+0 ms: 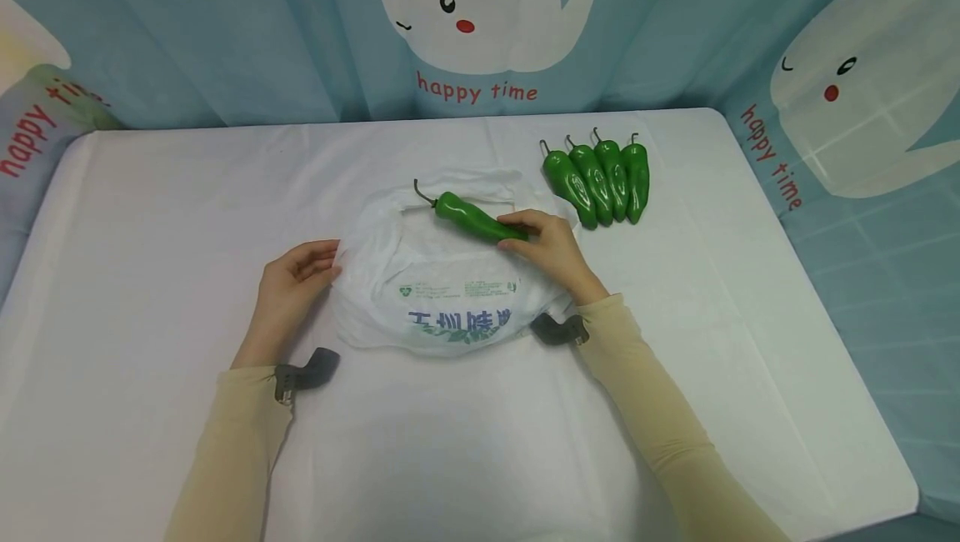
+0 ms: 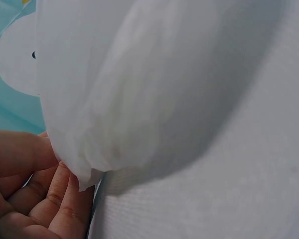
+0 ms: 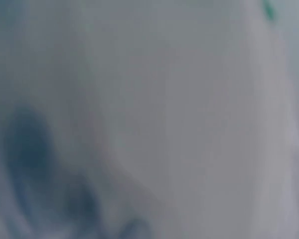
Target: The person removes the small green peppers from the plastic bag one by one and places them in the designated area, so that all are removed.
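Note:
A white plastic bag [image 1: 367, 283] with blue and green print lies on the table, its opening facing up. At its left edge, my left hand [image 1: 292, 288] pinches the plastic between thumb and fingers. In the left wrist view, the left hand [image 2: 42, 194] grips a fold of the bag [image 2: 119, 104]. A long green pepper [image 1: 472, 217] is in my right hand [image 1: 551, 246], held by its tip end over the bag's opening. The pepper's curved stem points up and left. The right wrist view is blurred, filled by the bag [image 3: 189, 114] close to the lens.
Several green peppers [image 1: 613, 179] lie side by side on the table, just right of the bag, stems toward the back. The white-covered table [image 1: 150, 217] meets a blue printed curtain [image 1: 300, 33] along its back and sides.

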Tool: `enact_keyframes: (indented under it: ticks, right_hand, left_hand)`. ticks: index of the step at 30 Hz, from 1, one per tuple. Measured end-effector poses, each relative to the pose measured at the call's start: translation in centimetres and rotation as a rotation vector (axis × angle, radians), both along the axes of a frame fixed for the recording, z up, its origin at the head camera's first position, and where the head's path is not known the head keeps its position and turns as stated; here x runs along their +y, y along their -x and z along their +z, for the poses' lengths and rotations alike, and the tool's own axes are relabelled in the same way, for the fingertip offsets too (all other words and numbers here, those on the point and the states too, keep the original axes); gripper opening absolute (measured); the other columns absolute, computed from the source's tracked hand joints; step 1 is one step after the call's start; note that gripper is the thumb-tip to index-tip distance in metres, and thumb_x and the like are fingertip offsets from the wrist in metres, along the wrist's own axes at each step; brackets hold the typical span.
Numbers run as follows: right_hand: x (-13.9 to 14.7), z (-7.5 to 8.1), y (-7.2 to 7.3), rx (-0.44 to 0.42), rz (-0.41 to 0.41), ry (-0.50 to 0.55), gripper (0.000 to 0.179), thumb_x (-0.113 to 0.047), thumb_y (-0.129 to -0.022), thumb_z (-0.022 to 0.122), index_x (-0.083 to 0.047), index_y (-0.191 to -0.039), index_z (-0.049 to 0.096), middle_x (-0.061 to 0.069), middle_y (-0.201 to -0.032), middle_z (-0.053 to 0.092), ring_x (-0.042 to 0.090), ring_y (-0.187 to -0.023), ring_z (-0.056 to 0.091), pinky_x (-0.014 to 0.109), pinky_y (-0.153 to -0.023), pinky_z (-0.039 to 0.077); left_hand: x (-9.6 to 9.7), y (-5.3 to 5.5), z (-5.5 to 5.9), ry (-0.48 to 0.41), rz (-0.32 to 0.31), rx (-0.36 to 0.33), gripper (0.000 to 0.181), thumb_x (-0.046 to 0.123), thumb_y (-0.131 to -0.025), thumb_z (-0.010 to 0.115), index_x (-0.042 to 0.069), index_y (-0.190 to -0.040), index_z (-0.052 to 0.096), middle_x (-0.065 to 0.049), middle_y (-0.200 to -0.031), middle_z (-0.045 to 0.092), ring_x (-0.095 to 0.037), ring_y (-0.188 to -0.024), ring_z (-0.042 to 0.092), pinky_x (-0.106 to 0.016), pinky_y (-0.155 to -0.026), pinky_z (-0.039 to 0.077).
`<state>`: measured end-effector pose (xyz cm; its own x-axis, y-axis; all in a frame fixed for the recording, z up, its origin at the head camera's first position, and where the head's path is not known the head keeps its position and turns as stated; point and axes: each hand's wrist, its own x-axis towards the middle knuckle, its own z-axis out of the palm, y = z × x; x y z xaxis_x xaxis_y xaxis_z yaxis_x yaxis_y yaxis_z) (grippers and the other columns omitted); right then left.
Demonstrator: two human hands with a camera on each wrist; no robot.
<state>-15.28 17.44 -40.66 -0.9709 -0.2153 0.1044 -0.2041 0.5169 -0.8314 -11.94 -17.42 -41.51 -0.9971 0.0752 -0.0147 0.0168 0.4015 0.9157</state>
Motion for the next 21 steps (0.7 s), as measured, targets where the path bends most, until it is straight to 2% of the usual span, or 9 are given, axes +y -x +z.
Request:
enact_keyframes:
  ticks: [14,21]
  right_hand:
    - [0.8,0.4,0.0,-0.032,0.010,0.148,0.029,-0.006,-0.080,0.075,0.001,-0.107,0.069,0.014,-0.109,0.067,0.023,-0.105,0.061,0.028,-0.094,0.046]
    - [1.2,0.7,0.1,-0.055,-0.014,0.167,0.028,-0.003,-0.081,0.073,0.003,-0.108,0.069,0.016,-0.110,0.066,0.023,-0.103,0.060,0.029,-0.091,0.047]
  left_hand:
    - [0.1,0.0,-0.1,-0.005,0.000,0.000,0.034,0.004,-0.090,0.062,-0.004,-0.123,0.058,-0.015,-0.116,0.058,0.004,-0.091,0.056,-0.007,-0.077,0.045]
    - [0.0,0.0,0.0,0.005,-0.002,0.001,0.034,0.004,-0.091,0.062,-0.004,-0.123,0.058,-0.015,-0.116,0.058,0.005,-0.091,0.056,-0.006,-0.078,0.045]
